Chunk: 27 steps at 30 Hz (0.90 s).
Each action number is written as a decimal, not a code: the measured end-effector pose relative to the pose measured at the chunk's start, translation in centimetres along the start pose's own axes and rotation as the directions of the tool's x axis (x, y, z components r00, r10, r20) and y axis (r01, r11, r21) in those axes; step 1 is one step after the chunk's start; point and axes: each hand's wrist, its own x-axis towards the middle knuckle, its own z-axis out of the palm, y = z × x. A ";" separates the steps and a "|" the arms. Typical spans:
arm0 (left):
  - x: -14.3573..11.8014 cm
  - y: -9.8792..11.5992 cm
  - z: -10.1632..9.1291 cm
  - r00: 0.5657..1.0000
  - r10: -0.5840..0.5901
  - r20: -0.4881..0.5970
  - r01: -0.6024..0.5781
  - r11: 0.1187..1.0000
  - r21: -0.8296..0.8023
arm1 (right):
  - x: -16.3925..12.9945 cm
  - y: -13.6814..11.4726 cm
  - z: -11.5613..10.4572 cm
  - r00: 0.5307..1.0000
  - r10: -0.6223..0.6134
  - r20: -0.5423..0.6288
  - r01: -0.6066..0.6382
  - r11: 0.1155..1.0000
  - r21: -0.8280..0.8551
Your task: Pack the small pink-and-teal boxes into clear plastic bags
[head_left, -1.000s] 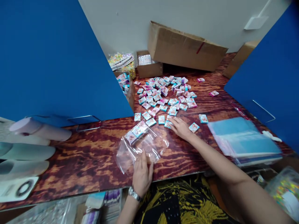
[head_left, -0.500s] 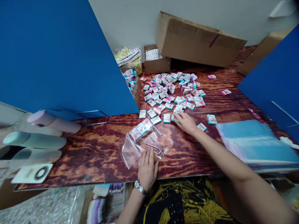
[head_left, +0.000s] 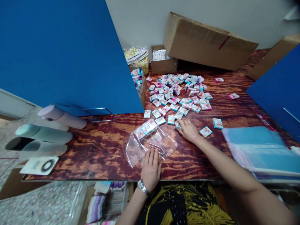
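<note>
My left hand (head_left: 151, 168) lies flat on the near end of a clear plastic bag (head_left: 150, 142) on the wooden table (head_left: 93, 153), pinning it down. A few small teal-and-pink boxes (head_left: 145, 128) sit inside the bag's far end. My right hand (head_left: 189, 130) rests palm down at the near edge of a spread of several small boxes (head_left: 175, 93), fingertips on one small box (head_left: 178, 125). Another loose box (head_left: 206, 131) lies just right of that hand.
Blue partition boards stand at left (head_left: 70, 56) and right (head_left: 276, 90). A stack of clear bags (head_left: 260, 150) lies at the right. Cardboard boxes (head_left: 206, 42) lean against the back wall. Pastel tubes (head_left: 44, 132) and a white card (head_left: 38, 165) sit at the far left.
My right hand has drawn slightly nearer, fingertips still on a small box. My left hand stays on the bag. The view has shifted a little leftward.
</note>
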 end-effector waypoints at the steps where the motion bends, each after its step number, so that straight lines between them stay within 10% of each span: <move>1: 0.0 -0.1 0.0 1.000 0.005 -0.010 -0.005 1.000 0.001 | -0.1 -0.1 0.0 0.999 -0.038 0.022 0.037 0.999 0.016; 8: 0.1 -0.5 -0.2 1.000 0.009 -0.014 -0.010 0.997 -0.083 | -2.7 1.0 -1.0 0.920 -0.361 0.150 0.318 0.914 0.253; 18: 0.1 -0.5 -0.1 1.000 0.005 -0.016 -0.006 0.998 -0.056 | 4.9 7.7 -5.7 0.995 0.086 -0.042 -0.071 0.958 0.278; 27: -0.1 -0.5 0.1 0.999 0.011 -0.033 -0.012 0.999 -0.031 | 7.1 6.3 -5.4 0.985 -0.138 0.105 0.136 0.990 0.027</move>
